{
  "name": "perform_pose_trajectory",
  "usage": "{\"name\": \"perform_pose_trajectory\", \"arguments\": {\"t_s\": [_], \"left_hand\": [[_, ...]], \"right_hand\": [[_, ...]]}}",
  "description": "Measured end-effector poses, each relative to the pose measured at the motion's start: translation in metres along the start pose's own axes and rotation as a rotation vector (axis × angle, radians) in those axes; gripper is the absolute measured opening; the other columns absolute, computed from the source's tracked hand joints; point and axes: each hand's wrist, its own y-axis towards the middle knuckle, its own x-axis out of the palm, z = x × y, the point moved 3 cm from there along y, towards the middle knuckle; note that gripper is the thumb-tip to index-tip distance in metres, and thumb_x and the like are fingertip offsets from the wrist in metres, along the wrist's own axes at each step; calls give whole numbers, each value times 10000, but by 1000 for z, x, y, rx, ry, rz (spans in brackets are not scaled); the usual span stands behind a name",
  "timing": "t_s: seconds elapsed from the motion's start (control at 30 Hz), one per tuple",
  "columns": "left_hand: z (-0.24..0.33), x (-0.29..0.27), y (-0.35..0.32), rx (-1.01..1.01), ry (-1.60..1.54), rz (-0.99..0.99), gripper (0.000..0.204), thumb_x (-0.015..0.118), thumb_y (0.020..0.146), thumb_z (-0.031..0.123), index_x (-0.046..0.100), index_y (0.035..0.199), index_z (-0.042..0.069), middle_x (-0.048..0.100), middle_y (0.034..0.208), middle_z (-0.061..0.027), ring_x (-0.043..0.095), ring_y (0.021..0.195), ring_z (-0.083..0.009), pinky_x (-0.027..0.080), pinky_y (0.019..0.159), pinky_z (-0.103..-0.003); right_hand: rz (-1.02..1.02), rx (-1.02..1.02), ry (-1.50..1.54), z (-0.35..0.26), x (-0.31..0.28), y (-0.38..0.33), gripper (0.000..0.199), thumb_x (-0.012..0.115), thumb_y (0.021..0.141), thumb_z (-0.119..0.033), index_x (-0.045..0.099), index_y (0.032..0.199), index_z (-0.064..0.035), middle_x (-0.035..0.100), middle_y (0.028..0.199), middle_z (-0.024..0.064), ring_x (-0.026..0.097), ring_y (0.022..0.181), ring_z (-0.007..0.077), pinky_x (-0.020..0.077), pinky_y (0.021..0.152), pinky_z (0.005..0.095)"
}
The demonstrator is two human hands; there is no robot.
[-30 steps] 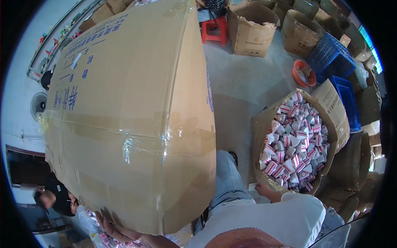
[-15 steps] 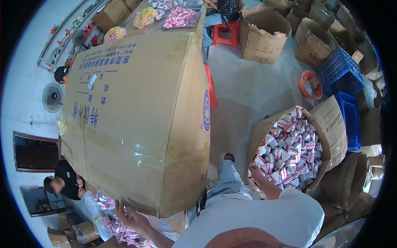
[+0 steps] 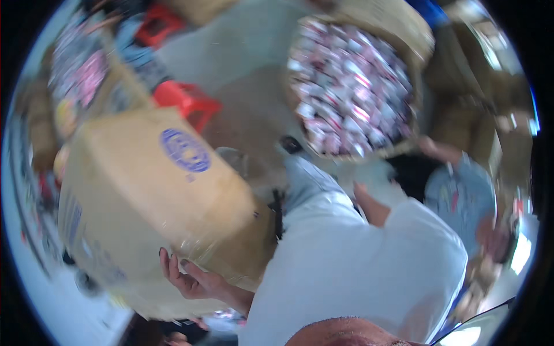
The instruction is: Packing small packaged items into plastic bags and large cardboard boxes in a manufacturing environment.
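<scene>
A person's left hand (image 3: 187, 277) cups the lower edge of a big taped carton (image 3: 156, 202), fingers (image 3: 167, 266) curled against its underside and gripping it. Half a second ago the carton stood tall and filled the view's left; now it has tipped and dropped lower, its round blue stamp (image 3: 186, 151) facing up, which suggests it is being swung down or turned. The right hand (image 3: 365, 196), right of the carton beyond the white shirt (image 3: 352, 265), is blurred; whether its fingers are clenched or released cannot be told. Above and right of the carton sits an open box of pink-and-white packets (image 3: 352, 86); a red stool (image 3: 186, 102) stands just behind the carton.
</scene>
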Motion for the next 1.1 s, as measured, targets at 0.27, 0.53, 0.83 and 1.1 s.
{"name": "perform_pose_trajectory", "arguments": {"t_s": [0.27,0.53,0.83,1.1], "left_hand": [[35,72,4,13,-134,-391,209,526,959,35,633,1086,-91,621,1266,-240,595,1200,-336,494,979,-406],[12,80,-4,-66,-207,-455,224,508,985,19,604,1128,-124,613,1286,-245,607,1175,-311,490,998,-391],[35,113,-18,42,-254,-650,207,520,991,18,614,1116,-118,639,1249,-240,629,1122,-283,502,947,-344],[39,91,-16,45,-170,-578,196,551,953,-5,634,1099,-106,664,1210,-222,642,1098,-300,516,936,-358]], "right_hand": [[107,523,1219,-12,-36,-45,584,527,997,-436,368,1470,-132,356,1521,185,353,1413,325,417,1045,623],[-330,444,1296,-19,-5,-65,559,480,1025,-420,437,1444,-51,420,1507,164,471,1299,412,463,995,582],[-423,236,1354,-8,1,-124,553,482,1021,-410,466,1415,-23,456,1478,164,516,1257,386,476,993,530],[58,348,1087,24,-4,-98,579,544,980,-419,447,1452,-98,394,1523,163,455,1333,306,460,1000,509]]}}
